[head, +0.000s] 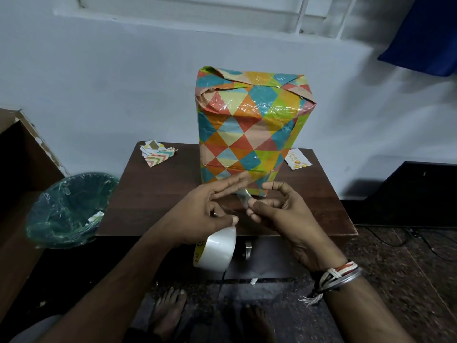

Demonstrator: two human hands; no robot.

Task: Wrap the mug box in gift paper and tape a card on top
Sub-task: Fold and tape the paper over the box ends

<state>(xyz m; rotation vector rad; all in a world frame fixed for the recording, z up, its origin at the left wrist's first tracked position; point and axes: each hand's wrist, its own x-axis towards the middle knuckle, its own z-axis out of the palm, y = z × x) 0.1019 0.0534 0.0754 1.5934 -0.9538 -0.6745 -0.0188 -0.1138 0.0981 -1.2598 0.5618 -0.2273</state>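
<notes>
One mug box (247,129), fully covered in harlequin gift paper, upright at the back middle of the desk (160,194), with top folds glossy under clear tape. One card (298,160), flat on the desk just right of the box, partly hidden behind it, not on top of it. One tape roll (217,251), clear, hanging at the front edge of the desk under the left grip (207,214). One tape strip (243,198), drawn from the roll up towards the foot of the box; cannot tell whether touching the paper. One crumpled paper scrap (158,154) at the back left corner of the desk, well apart from the box.

Two grips, both low in front of the box. Left grip grasping the roll, with thumb pressed on the rim and first two fingers stretched straight towards the box. Right grip (279,214) pinching the free end of the strip in curled fingertips, with thumb raised near the lower corner of the box. Several bracelets (338,276) round the right wrist.

One bin (69,209) left of the desk, lined with a green bag, holding one white paper bit (95,217) low inside.

Around: one round knob (248,248) on the desk front, just right of the roll; two bare feet (168,310) on the speckled floor below; one blue cloth (425,33) hanging at the upper right.
</notes>
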